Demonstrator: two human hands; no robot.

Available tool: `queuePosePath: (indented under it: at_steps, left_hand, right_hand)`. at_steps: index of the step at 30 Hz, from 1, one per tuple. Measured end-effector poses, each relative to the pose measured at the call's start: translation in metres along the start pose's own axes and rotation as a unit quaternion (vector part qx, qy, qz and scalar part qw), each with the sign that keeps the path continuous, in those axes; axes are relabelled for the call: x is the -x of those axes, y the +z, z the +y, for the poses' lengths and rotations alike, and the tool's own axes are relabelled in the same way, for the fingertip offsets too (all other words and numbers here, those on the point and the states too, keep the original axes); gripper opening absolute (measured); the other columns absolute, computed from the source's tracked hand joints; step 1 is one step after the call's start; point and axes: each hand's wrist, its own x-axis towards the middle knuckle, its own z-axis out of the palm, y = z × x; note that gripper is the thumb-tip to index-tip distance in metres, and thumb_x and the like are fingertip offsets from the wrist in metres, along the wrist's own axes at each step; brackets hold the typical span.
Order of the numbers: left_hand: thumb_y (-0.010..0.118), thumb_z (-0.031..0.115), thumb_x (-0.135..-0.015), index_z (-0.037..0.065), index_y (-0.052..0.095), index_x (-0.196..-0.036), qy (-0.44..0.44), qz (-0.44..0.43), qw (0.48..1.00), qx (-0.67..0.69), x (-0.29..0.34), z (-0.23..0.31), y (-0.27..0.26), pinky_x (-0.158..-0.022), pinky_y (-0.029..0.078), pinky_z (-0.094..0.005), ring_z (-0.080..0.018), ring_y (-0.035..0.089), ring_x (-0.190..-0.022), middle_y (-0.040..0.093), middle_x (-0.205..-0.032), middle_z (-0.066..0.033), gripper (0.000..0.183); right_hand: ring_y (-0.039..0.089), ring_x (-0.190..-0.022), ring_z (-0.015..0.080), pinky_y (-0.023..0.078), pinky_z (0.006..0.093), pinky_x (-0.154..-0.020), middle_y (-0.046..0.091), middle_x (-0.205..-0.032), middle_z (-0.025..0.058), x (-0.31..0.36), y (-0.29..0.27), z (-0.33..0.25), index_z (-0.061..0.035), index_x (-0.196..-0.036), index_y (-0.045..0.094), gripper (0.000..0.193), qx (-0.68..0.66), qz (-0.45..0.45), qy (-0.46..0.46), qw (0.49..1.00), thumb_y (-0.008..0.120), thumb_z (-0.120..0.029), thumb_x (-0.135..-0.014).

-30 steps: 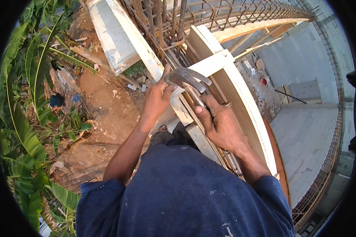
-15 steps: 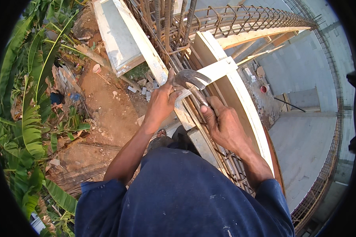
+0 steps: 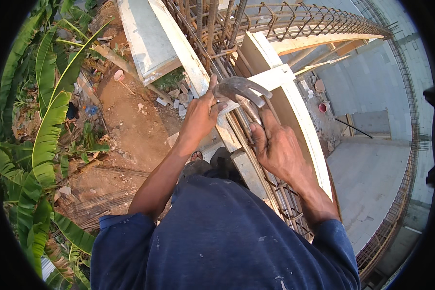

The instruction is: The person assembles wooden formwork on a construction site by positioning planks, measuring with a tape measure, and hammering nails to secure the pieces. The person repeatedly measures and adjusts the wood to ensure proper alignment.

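Note:
My right hand (image 3: 283, 147) is closed round the handle of a claw hammer (image 3: 246, 90). The hammer's steel head lies beside my left fingers, its claw curving to the right. A pale wooden batten (image 3: 274, 77) bridges the two sides of a long timber form. My left hand (image 3: 201, 117) grips the batten's left end, thumb on the near side and index finger pointing away from me. The hammer head covers part of that end, so any nail there is hidden. Below the batten, steel reinforcing bars (image 3: 249, 140) run lengthwise inside the form.
Upright rebar (image 3: 211, 29) rises just beyond my hands, and a rebar cage (image 3: 314, 17) curves off to the right. A form panel (image 3: 152, 41) juts out at the left. Reddish ground lies far below, with banana leaves (image 3: 50, 140) at the left and a block wall (image 3: 372, 169) at the right.
The hammer and my right hand have shifted slightly right relative to my left hand, which keeps its place at the batten's end. The whole view has shifted slightly.

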Motion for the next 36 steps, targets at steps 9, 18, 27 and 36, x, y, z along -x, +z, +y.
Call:
queuePosePath:
  at_steps: [9,18,27,36]
  left_hand:
    - [0.066,0.007,-0.089,0.006,0.033,-0.151,0.094,0.079,0.99,0.062,0.002,0.007,0.006,-0.103,0.045,-0.0422,-0.0327,0.049,-0.132,0.055,-0.138,-0.0191,0.07]
    - [0.06,-0.003,-0.082,-0.004,0.068,-0.094,0.258,-0.402,0.874,-0.094,0.009,0.088,0.122,-0.08,0.053,-0.0431,-0.0361,0.064,-0.092,0.066,-0.093,-0.017,0.014]
    - [0.058,0.008,-0.084,0.002,0.07,-0.113,0.176,-0.692,0.532,-0.456,0.001,0.022,0.281,-0.088,0.054,-0.0413,-0.0321,0.066,-0.108,0.066,-0.121,-0.017,0.032]
    - [0.056,0.008,-0.088,0.0,0.065,-0.119,0.134,-0.683,0.474,-0.539,0.005,-0.074,0.315,-0.086,0.054,-0.0444,-0.0337,0.066,-0.105,0.064,-0.123,-0.0191,0.033]
  right_hand:
    - [0.035,-0.044,0.003,0.029,0.0217,-0.039,0.04,-0.057,-0.0048,0.053,-0.035,0.063,-0.0046,-0.097,0.053,0.035,-0.176,0.166,0.107,0.964,0.053,-0.039,-0.101]
    - [0.039,-0.043,0.0057,0.033,0.0231,-0.038,0.042,-0.057,-0.0041,0.137,-0.042,0.103,-0.0068,-0.089,0.052,0.032,-0.26,0.28,0.319,0.867,0.065,-0.036,-0.095]
    - [0.036,-0.059,0.0072,0.029,0.0271,-0.051,0.043,-0.062,-0.0034,0.194,-0.005,0.113,-0.0041,-0.08,0.056,0.037,-0.306,0.332,0.326,0.831,0.068,-0.037,-0.093]
    - [0.04,-0.058,0.0073,0.033,0.0266,-0.052,0.045,-0.061,-0.0025,0.226,0.002,0.119,-0.0029,-0.089,0.059,0.03,-0.369,0.353,0.335,0.792,0.07,-0.03,-0.092]
